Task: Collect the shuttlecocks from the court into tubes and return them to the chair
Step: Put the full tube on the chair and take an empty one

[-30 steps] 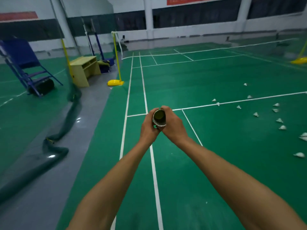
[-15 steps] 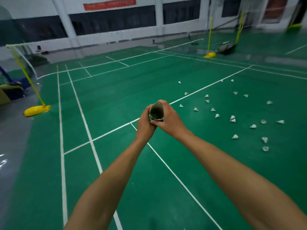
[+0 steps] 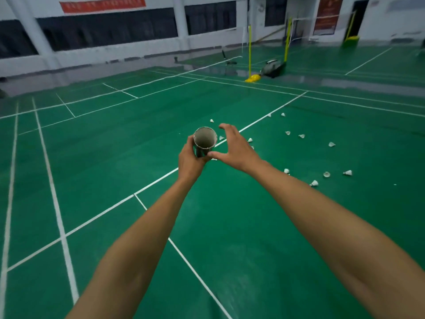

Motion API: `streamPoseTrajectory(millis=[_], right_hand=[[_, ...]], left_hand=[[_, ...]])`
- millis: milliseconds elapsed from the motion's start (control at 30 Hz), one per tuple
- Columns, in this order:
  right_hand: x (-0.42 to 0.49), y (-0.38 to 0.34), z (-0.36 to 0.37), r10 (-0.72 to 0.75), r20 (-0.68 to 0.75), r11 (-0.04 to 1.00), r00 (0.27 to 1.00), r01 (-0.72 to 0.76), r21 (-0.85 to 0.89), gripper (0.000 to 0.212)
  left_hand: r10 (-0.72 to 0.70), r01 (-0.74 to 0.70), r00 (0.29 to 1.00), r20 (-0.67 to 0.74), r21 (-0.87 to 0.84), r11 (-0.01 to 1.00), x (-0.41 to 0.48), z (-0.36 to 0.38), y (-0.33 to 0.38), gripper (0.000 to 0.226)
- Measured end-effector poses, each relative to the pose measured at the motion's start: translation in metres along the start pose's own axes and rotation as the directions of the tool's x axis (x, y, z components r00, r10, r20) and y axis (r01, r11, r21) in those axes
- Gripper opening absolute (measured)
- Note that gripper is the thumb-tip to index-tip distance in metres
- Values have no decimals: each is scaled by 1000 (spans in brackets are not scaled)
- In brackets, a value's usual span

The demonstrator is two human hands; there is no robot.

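A person's left hand (image 3: 190, 158) grips an upright cardboard tube (image 3: 205, 140) at arm's length over a green badminton court (image 3: 115, 157), its open mouth facing the camera. The right hand (image 3: 235, 147) is spread wide at the tube's 3 o'clock, fingers clear of the rim. White shuttlecocks (image 3: 331, 144) lie scattered on the floor from 1 to 4 o'clock; a yellow net post (image 3: 250, 54) stands at 1 o'clock.
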State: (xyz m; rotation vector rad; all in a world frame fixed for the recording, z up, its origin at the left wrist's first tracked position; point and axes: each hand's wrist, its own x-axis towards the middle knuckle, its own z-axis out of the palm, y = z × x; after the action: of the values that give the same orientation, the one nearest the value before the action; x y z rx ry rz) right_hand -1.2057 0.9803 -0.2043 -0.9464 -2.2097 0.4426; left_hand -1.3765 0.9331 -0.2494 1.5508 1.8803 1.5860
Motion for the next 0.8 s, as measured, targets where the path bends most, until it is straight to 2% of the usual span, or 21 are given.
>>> streamPoseTrajectory(millis=[167, 300, 467, 600, 800], right_hand=[[64, 112, -23, 60, 31, 997, 998, -58, -56, 89], [124, 209, -29, 173, -16, 985, 985, -173, 12, 80], [203, 336, -41, 328, 16, 943, 944, -329, 52, 70], [251, 425, -53, 422, 19, 904, 906, -422, 69, 64], [320, 546, -61, 533, 79, 835, 843, -539, 112, 55]], left_hand=[[2, -2, 997, 77, 7, 1000, 84, 115, 5, 55], [12, -11, 988, 151, -9, 1000, 156, 217, -9, 49], [-73, 35, 938, 339, 117, 992, 270, 338, -38, 66], [-111, 112, 889, 445, 25, 993, 342, 422, -51, 78], [-168, 266, 848, 502, -130, 955, 412, 535, -74, 73]])
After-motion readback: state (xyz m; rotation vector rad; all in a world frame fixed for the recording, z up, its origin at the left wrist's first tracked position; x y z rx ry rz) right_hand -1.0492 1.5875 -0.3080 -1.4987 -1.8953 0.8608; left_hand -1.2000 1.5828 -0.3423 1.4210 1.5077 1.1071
